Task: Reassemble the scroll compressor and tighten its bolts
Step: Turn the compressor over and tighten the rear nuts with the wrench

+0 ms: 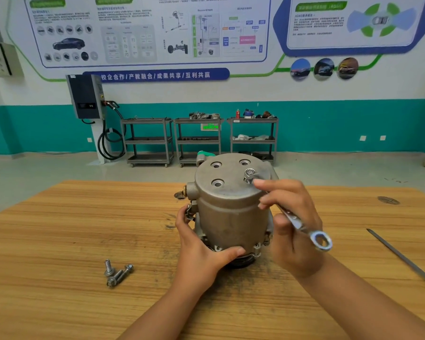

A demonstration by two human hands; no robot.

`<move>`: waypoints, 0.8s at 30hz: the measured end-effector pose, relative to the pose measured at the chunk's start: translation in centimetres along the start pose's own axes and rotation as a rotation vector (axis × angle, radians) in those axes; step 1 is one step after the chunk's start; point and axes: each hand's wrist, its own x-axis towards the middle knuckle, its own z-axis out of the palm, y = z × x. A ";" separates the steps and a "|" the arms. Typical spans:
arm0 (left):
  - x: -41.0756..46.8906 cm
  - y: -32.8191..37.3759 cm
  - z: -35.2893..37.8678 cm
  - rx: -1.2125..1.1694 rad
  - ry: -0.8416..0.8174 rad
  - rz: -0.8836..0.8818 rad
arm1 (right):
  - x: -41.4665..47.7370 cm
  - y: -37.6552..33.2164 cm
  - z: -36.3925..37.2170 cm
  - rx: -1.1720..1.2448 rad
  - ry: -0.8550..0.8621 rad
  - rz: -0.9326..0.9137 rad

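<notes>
A grey metal scroll compressor (231, 212) stands upright in the middle of the wooden table (71, 229). Its flat top cap has three open bolt holes and one bolt (249, 175) standing in the right-hand hole. My left hand (201, 251) grips the compressor's lower left side, thumb across the front flange. My right hand (290, 217) holds a silver combination wrench (302, 224) by its shank. The wrench's far end sits at the bolt, and its ring end (320, 240) points toward me.
Three loose flanged bolts (117, 273) lie on the table to the front left. A long dark tool (402, 258) lies near the right edge. Beyond the table stand metal shelf carts (199, 141) and a wall charger (86, 96).
</notes>
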 end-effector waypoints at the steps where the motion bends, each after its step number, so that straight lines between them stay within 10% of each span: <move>1: 0.0 0.0 0.0 -0.001 -0.002 0.001 | 0.2 -0.1 -0.3 -0.068 -0.048 -0.047; 15: 0.3 -0.1 0.4 -0.029 -0.016 -0.024 | 1.9 -1.9 -0.4 -0.509 -0.129 -0.238; 19: 0.3 0.2 0.2 -0.001 -0.008 -0.047 | 2.7 -1.9 -1.0 -0.244 0.038 -0.161; 24: 0.1 0.5 0.0 0.004 -0.021 -0.020 | 4.4 -1.3 -1.9 0.386 0.346 0.380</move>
